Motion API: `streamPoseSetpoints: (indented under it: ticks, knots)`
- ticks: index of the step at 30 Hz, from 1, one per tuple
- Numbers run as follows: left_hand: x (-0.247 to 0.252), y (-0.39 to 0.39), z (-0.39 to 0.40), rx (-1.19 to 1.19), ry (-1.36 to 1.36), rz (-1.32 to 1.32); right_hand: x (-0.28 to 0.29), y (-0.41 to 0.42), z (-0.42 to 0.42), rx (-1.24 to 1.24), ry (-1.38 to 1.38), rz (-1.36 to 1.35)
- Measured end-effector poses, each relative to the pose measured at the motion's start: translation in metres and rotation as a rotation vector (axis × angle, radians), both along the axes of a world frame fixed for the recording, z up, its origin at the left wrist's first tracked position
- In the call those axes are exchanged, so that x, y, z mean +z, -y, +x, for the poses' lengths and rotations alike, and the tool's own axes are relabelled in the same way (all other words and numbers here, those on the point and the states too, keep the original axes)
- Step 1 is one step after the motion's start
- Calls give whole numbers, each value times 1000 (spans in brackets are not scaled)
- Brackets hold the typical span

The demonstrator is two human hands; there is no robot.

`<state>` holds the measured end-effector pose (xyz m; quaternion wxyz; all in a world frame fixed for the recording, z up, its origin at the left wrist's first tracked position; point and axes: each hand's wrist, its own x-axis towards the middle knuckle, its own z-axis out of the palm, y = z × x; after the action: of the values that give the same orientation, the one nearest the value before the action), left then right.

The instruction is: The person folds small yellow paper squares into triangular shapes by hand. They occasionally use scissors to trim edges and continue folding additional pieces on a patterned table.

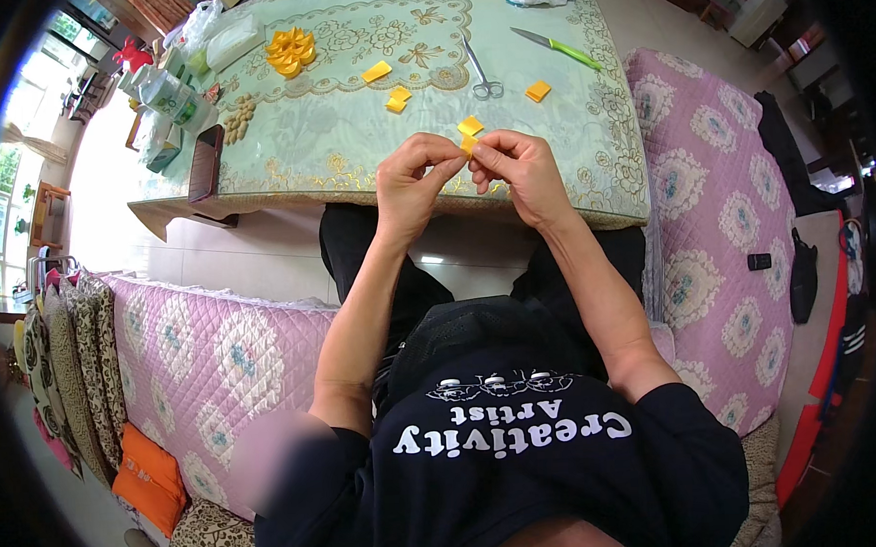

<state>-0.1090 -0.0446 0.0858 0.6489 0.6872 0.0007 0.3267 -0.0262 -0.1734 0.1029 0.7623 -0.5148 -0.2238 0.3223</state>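
Over the near edge of the table, a small yellow-orange paper piece (pixel 468 143) is pinched between my two hands. The fingertips of my left hand (pixel 414 179) grip it from one side. My right hand (pixel 523 171) has its thumb and fingers on the other side; part of the paper is hidden by them. Just beyond my fingers is another yellow-orange paper slip (pixel 470 125). Farther left lie folded slips (pixel 398 99) and a rectangular slip (pixel 377 71), and to the right a separate slip (pixel 538 90). A petalled folded-paper piece (pixel 290 52) sits at the far left.
Metal scissors (pixel 483 80) and a green-handled knife (pixel 557 46) lie beyond my hands on the patterned tablecloth (pixel 317 126). A phone (pixel 206 162), a pile of what look like peanuts (pixel 239 120) and a clear plastic container (pixel 175 102) are left. A quilted sofa (pixel 703 192) borders the right.
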Motion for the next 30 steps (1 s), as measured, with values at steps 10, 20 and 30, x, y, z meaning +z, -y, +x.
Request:
streamPoseSetpoints:
  ticks: [10,20,30]
  knots:
    - [8,4,-2,13,-42,-44,-2,1,0,24,74,12]
    - [11,2,-3,-40,-103,-108,-5,1,1,21,67,15]
    - [11,5,-3,6,-123,-209,-3,0,0,19,124,-7]
